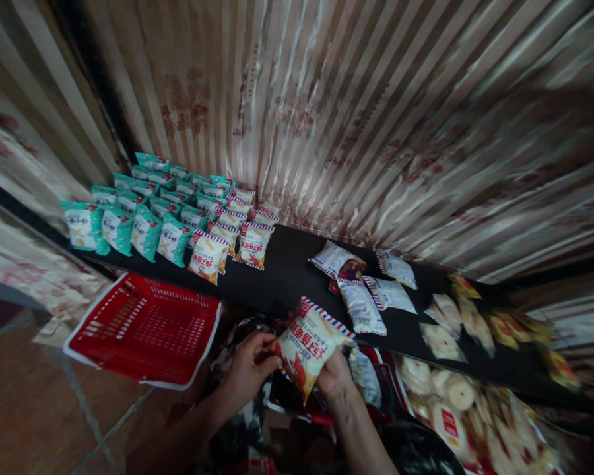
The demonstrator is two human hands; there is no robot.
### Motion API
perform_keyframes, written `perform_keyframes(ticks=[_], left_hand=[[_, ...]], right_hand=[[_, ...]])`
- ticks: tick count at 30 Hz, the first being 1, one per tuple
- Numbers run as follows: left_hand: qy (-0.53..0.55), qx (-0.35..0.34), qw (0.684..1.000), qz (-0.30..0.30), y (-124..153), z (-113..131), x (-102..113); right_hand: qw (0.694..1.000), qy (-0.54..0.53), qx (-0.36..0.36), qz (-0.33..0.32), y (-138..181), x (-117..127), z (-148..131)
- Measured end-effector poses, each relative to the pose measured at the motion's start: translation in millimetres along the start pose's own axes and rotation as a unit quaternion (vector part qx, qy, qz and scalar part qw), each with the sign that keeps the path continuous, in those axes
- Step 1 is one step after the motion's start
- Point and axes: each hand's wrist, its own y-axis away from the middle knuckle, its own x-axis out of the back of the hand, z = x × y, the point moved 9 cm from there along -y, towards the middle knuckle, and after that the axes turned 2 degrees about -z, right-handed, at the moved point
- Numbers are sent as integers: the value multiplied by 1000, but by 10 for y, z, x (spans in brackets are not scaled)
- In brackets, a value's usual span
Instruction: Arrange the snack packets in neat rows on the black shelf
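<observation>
A white snack bag (309, 343) with a red-and-blue striped edge is held low in front of the black shelf (282, 270). My left hand (252, 363) pinches its left edge between thumb and fingers. My right hand (335, 377) grips the bag from behind on the right, with most of its fingers hidden. On the shelf to the left, matching white bags (208, 256) stand upright in rows beside rows of teal snack bags (146, 231). Several white bags (361, 307) lie loosely on the shelf to the right.
A red basket (151, 330) with a white rim sits at the lower left. More packets (443, 340) lie along the shelf's right part. Below it are a container of round and long packaged food (455, 396) and a white bag (365, 377). Striped curtain-like sheeting (301, 99) hangs behind.
</observation>
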Motion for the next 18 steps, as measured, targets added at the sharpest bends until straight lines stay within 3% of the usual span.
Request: perform_keyframes(ticks=[4,12,18], left_hand=[[-8,1,998,61,-21,13,210],[-68,-55,982,167,-167,14,696],[-111,-104,969,197,-303,284,859]], right_hand=[[996,-42,-65,-51,-15,-272,96],[997,-53,-18,-61,69,-468,83],[999,-4,14,-45,-151,-624,-7]])
